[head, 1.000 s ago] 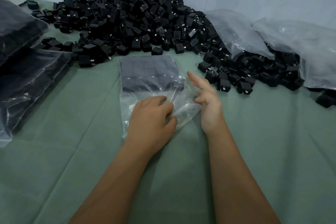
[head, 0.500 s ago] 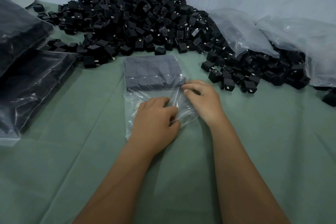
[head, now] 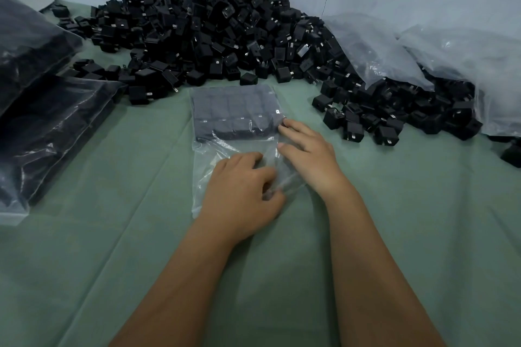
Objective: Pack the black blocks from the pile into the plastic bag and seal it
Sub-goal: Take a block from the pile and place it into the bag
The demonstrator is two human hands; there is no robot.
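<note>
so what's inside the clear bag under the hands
Black blocks fill the far half of the plastic bag, packed flat in rows. The near half looks empty, though the left hand covers part of it.

blocks [head: 234, 114] in bag [head: 208, 158]; pile [head: 214, 36] behind; filled bags [head: 42, 110] left.
</note>
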